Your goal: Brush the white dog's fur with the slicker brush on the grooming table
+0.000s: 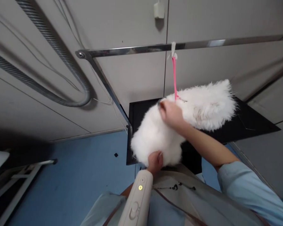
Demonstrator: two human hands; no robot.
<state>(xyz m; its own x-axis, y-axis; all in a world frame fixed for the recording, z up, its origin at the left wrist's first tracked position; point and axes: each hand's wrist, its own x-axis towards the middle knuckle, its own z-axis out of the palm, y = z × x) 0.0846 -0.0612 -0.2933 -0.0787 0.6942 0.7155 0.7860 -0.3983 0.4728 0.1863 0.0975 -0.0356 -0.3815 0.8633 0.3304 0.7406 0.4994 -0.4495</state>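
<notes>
A fluffy white dog (158, 131) is on a black grooming table (217, 136); its face does not show. A pink leash (174, 75) runs down to it from a metal bar above. My right hand (171, 113) is closed over the dog's back, left of the leash, with a small dark-grey thing showing at the fingertips. What that is I cannot make out. Low on the dog's near side, my left hand (155, 160) is closed against the fur; what lies inside the fingers is hidden. A white device (137, 201) with a lit yellow button juts up beside my left wrist.
The metal bar (132, 50) crosses above the table, with a slanting post (108, 84) at its left. A ribbed grey hose (77, 78) loops along the wall. A white-framed stand (21, 182) is on the blue floor (85, 175) at left.
</notes>
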